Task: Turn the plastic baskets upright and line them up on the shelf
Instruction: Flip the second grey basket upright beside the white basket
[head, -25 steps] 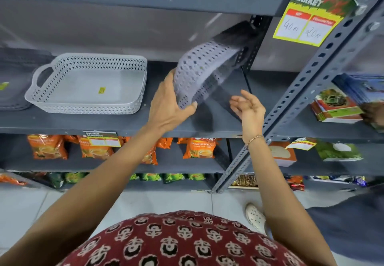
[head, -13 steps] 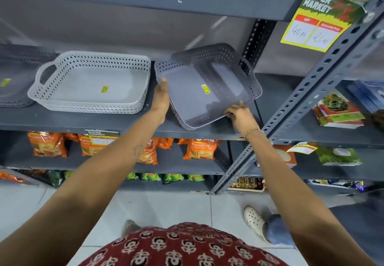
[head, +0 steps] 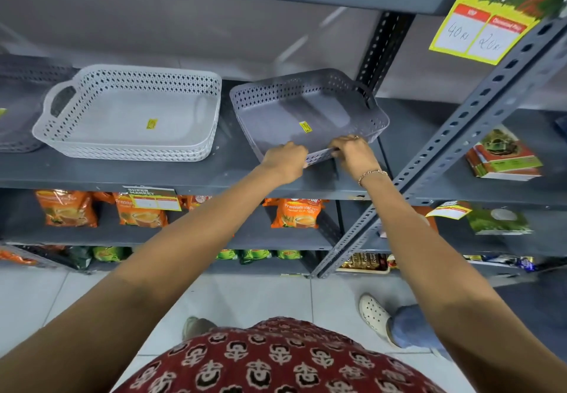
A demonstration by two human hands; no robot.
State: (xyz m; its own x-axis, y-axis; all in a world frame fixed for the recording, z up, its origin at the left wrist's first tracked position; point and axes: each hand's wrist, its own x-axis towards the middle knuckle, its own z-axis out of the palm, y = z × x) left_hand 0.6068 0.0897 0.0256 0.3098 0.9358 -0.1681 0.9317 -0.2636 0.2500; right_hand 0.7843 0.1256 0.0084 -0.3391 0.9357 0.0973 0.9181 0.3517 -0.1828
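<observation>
A grey perforated plastic basket (head: 310,110) sits upright on the grey metal shelf (head: 184,174), turned a little askew, with a yellow sticker inside. My left hand (head: 287,159) and my right hand (head: 352,150) both grip its near rim. To its left stands a white perforated basket (head: 129,116), upright, with a handle cut-out at its left end. At the far left edge part of another grey basket (head: 15,135) shows, mostly cut off.
A slotted steel upright (head: 454,135) slants down just right of my right hand. Boxes (head: 503,159) lie on the shelf to the right. Orange tea packets (head: 294,213) fill the shelf below. A price sign (head: 487,27) hangs above. Another person's shoe (head: 372,313) is on the floor.
The grey basket went from tilted in the air to upright and down on the shelf. Both hands shifted from its sides to its near rim.
</observation>
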